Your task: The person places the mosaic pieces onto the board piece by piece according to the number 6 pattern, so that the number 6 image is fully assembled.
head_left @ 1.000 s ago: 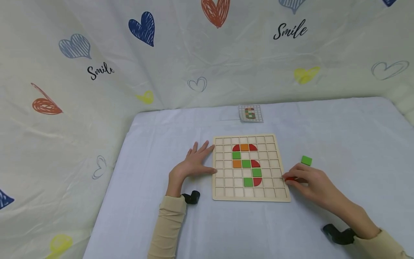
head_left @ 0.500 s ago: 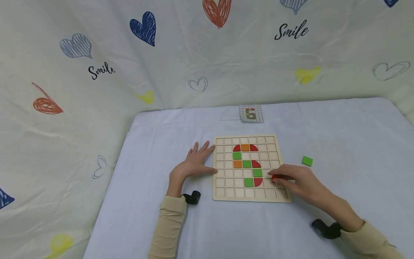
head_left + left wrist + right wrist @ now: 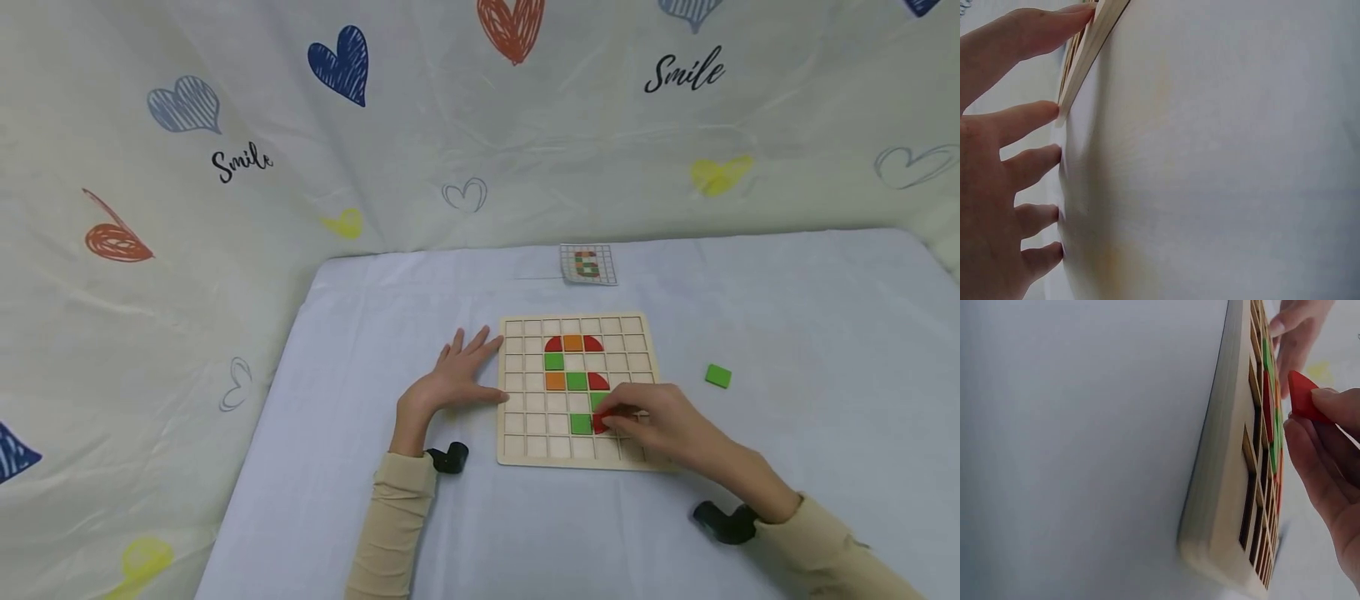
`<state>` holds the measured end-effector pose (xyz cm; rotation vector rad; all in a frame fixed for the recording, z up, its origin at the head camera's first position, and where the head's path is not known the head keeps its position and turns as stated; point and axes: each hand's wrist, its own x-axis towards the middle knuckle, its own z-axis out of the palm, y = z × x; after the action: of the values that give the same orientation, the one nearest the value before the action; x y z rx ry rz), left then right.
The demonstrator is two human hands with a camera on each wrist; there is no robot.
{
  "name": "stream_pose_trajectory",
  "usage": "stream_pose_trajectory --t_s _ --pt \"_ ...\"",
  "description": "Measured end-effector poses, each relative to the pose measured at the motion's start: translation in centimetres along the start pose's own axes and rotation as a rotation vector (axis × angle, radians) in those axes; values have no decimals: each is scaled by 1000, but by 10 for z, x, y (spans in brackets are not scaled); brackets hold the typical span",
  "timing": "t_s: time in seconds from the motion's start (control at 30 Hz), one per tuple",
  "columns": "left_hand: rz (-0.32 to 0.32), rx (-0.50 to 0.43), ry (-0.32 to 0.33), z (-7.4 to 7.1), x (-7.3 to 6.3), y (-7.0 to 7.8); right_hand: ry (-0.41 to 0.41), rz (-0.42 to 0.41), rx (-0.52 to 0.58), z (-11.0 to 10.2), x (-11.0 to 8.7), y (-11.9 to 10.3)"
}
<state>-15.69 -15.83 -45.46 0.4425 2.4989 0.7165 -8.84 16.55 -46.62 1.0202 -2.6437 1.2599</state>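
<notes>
A square wooden grid board (image 3: pixel 516 425) lies on the table with red quarter-circle tiles (image 3: pixel 597 381), green square tiles (image 3: pixel 577 381) and orange square tiles (image 3: pixel 555 381) set in its cells. My left hand (image 3: pixel 450 379) has its fingers spread, with thumb and index fingertip at the board's left edge. Over the lower right of the board, my right hand (image 3: pixel 667 421) pinches a red quarter-circle tile (image 3: pixel 1305 397) between thumb and fingers. In the right wrist view this tile is raised above the grid. The hand covers several cells on that side.
One loose green square tile (image 3: pixel 717 376) lies on the white cloth to the right of the board. Behind the board rests a small card (image 3: pixel 588 264) printed with a grid and a coloured figure. A curtain (image 3: pixel 405 125) with hearts hangs at the back.
My right hand has moved left from beside the board to over its lower right cells, carrying the red quarter-circle tile. The left hand has stayed at the board's edge.
</notes>
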Motion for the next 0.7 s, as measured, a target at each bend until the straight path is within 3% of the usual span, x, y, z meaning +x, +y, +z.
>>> stream_pose_trajectory --t_s 0.37,0.57,0.7 --pt "6 15 -6 0 0 0 -50 -48 -27 14 18 -5" --pt "4 18 -1 -1 1 0 -123 -13 25 14 26 -8" --pt "-4 25 -4 0 1 0 -165 -38 23 17 34 -11"
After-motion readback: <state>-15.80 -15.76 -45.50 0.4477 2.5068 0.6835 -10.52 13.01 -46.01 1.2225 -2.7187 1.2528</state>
